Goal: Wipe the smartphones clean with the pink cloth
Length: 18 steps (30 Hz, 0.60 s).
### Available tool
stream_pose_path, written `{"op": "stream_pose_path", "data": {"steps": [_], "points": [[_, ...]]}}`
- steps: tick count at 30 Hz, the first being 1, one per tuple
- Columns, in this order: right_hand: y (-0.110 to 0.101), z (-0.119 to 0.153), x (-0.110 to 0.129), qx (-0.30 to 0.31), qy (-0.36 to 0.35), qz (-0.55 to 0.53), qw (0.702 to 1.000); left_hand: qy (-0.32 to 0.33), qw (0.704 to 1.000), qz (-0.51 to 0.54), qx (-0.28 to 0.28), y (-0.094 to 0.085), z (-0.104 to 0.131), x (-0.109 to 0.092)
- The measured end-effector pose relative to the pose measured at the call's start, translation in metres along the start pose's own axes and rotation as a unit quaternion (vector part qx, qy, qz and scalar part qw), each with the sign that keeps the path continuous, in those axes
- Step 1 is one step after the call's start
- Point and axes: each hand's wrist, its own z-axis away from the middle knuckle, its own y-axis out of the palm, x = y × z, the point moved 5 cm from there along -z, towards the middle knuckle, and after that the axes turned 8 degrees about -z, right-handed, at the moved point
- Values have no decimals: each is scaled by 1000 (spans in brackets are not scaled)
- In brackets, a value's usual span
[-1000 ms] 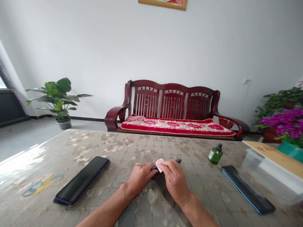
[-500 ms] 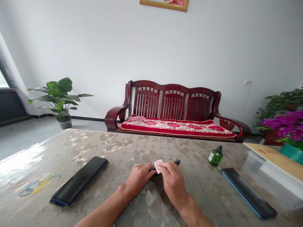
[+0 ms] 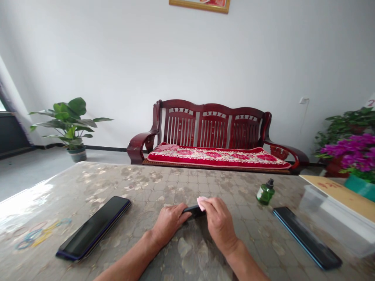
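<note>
My left hand (image 3: pixel 170 221) is closed around the left end of a dark, flat, slim object (image 3: pixel 194 212), which looks like a phone seen nearly edge-on. In my right hand (image 3: pixel 219 222) a small pink cloth (image 3: pixel 202 203) is pinched between thumb and fingers. The cloth lies against the upper edge of the dark object, near its right end. My right fingers hide that end. Both hands are low over the middle of the patterned table.
A phone (image 3: pixel 95 226) lies left, beside several coloured rubber bands (image 3: pixel 38 236). To the right are a green pump bottle (image 3: pixel 265 192), another phone (image 3: pixel 306 238) and a clear plastic box (image 3: pixel 328 218) with a tan folder (image 3: pixel 342 193) on top. Beyond the table (image 3: pixel 164 183) stands a wooden bench (image 3: pixel 212 128).
My right hand and the pink cloth have slid rightwards along the dark object's edge. My left hand still grips its left end. The view has shifted slightly.
</note>
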Motion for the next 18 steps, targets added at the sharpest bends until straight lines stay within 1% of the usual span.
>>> {"op": "stream_pose_path", "data": {"steps": [2,3,5,8,10,12,16,18], "points": [[4,-2,6,17,-6,-8,1000,1,1000,1,-4,0,1,1],[5,-2,6,20,-5,-8,1000,1,1000,2,-4,0,1,1],[1,-1,-4,15,1,2,1000,-1,1000,4,2,0,1,2],[-10,2,-26,-12,16,23,1000,-14,1000,-2,18,0,0,3],[-14,5,-34,-28,24,30,999,-18,999,-7,26,0,-1,3],[-14,7,-33,-30,21,27,999,-18,1000,-5,24,0,-1,3],[-7,7,-19,-2,-4,16,1000,-17,1000,18,10,0,-1,3],[-7,7,-20,-3,-1,18,1000,-24,999,25,12,0,0,4]]}}
